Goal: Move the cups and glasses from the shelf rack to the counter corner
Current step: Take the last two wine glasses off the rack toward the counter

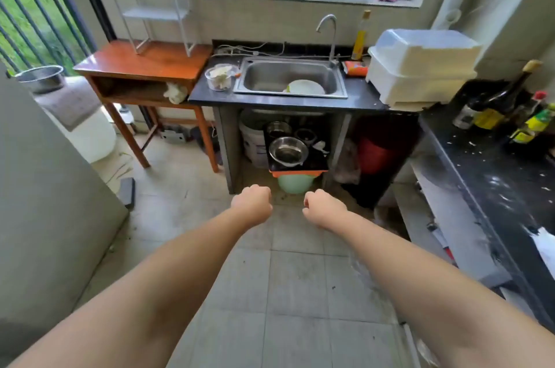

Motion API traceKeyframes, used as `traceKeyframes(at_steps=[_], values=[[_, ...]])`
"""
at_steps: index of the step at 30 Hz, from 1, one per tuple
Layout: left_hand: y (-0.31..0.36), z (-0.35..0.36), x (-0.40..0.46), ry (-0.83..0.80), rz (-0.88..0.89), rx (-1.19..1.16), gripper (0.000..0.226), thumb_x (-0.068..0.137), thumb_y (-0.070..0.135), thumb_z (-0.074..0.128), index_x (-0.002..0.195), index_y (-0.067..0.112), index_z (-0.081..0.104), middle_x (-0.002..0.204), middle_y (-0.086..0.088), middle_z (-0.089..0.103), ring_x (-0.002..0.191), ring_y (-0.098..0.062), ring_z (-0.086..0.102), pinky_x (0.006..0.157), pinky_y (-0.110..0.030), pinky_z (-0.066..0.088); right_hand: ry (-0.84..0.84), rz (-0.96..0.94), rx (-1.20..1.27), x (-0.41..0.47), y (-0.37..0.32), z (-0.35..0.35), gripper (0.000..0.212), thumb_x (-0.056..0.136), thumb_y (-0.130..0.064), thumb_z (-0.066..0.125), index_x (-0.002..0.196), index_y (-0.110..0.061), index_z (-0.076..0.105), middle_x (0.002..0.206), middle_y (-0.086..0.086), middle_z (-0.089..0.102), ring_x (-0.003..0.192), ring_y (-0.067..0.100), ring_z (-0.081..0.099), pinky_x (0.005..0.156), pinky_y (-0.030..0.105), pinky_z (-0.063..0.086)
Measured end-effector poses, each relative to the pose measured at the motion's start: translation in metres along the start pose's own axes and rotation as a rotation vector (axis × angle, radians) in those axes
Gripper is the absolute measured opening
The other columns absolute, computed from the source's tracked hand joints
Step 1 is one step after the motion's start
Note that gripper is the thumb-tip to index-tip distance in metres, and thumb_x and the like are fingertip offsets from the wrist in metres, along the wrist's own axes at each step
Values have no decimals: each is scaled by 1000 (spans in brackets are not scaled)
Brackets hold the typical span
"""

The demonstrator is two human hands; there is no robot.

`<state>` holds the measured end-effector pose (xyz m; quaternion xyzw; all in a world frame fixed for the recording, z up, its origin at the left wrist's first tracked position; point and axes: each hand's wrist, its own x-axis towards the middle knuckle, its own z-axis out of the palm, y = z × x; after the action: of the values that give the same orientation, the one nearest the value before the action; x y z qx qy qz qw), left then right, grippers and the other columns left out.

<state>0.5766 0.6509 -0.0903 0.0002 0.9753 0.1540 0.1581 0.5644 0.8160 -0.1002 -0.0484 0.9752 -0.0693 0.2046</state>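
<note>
Left hand (253,204) and right hand (322,208): hanging mid-frame, fingers curling into empty fists. White shelf rack (156,4): standing upper left on wooden table (120,62).

At upper left you see a white wire-framed metal shelf rack (156,4) standing on a glossy reddish-brown wooden table (144,59). Beside it, at centre, you have a brushed stainless-steel sink (289,77) set into a smooth, dark polished stone counter (360,95). A matt white plastic dish box (420,64) sits at right. Below, you find dull, scuffed grey floor tiles (297,283).
</note>
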Motion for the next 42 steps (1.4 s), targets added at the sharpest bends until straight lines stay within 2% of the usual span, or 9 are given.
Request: traceKeyframes(at_steps=[5,10,16,19,25,31,35,39,42], values=[[-114,-51,8,74,-158,-184,23,90,16,50,107,14,65,109,-10,64,104,-29,61,94,-43,53,1,-158,-60,44,-121,-9,36,97,-29,41,126,-11,52,130,13,49,119,33,53,97,42,48],[-204,-78,15,142,-302,-319,16,92,12,49,100,13,63,96,-6,62,92,-21,60,80,-31,52,3,-292,-123,88,-221,-18,33,95,-26,44,123,-11,55,127,13,53,117,33,55,92,40,49],[-276,-114,55,180,-365,-341,19,89,14,48,99,13,64,102,-8,66,96,-26,62,87,-40,55,21,-436,-173,143,-299,-29,28,97,-19,42,118,-7,56,121,15,58,108,32,60,78,35,48],[-313,-145,97,248,-381,-319,21,90,17,50,105,13,65,104,-6,65,98,-23,62,86,-35,54,55,-464,-160,193,-346,-47,27,95,-18,42,115,-8,58,119,14,60,107,32,61,84,39,52],[-382,-230,183,315,-352,-321,22,90,16,50,104,10,65,105,-7,65,100,-24,62,92,-41,54,117,-477,-107,301,-430,-112,24,95,-20,43,111,-12,58,115,10,62,101,28,61,83,39,53],[-448,-286,247,328,-355,-335,19,89,19,51,101,15,64,99,-4,64,93,-23,63,85,-39,56,104,-490,-159,381,-495,-151,26,96,-21,40,113,-10,57,117,11,61,104,30,59,82,38,50],[-497,-328,310,347,-299,-296,8,85,19,53,86,20,60,103,-6,66,94,-25,61,85,-40,55,129,-483,-128,439,-545,-175,28,96,-20,39,115,-9,57,119,13,59,104,31,58,88,41,52],[-537,-375,372,344,-215,-251,21,85,16,53,102,15,64,106,-4,65,100,-26,61,86,-37,54,218,-425,-75,498,-589,-198,27,96,-19,38,113,-13,58,119,10,60,104,29,58,84,38,51],[-569,-418,418,338,-153,-231,16,87,17,52,98,16,63,107,-7,65,97,-25,61,84,-37,54,242,-372,-26,539,-624,-226,26,96,-17,38,111,-15,58,118,8,60,102,28,59,82,37,49]])
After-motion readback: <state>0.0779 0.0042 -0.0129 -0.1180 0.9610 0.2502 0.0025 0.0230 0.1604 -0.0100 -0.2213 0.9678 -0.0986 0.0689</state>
